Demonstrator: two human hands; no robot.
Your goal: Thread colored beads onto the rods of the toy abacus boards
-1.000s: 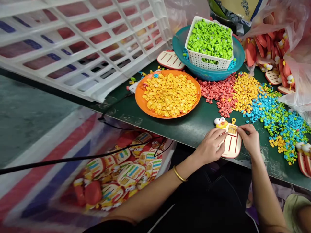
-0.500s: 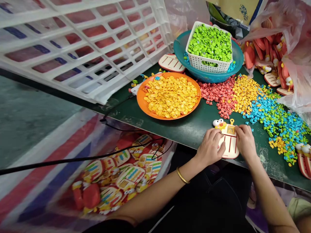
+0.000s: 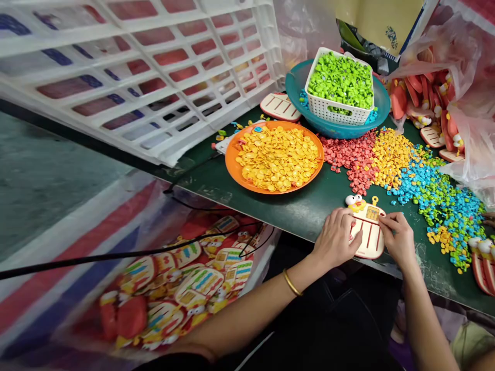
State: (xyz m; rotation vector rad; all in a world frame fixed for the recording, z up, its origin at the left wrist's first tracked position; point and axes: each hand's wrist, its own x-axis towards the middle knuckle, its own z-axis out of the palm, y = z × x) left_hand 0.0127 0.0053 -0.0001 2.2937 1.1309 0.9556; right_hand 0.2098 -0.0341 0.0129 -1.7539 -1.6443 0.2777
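Observation:
A cream toy board (image 3: 367,239) with red-edged slots and a yellow duck head with bulging white eyes lies flat near the table's front edge. My left hand (image 3: 335,236) is closed over its left side, thumb on the face of the board, with small red beads (image 3: 352,223) showing by the fingers. At the upper right corner of the board, my right hand (image 3: 399,239) pinches what looks like a small dark red bead (image 3: 382,216), partly hidden by the fingertips.
Beyond the board stand an orange plate (image 3: 229,162) of yellow pieces and a blue bowl (image 3: 296,85) bearing a white basket (image 3: 336,109) of green pieces. Loose coloured beads (image 3: 413,178) spread rightward. Another person's hand (image 3: 489,219) shows at the right edge. Finished-looking boards (image 3: 199,283) lie below left.
My right hand has drawn slightly away from the board's corner, and a dark red bit now shows at its fingertips. Red beads have come into sight beside my left fingers. The view has shifted slightly.

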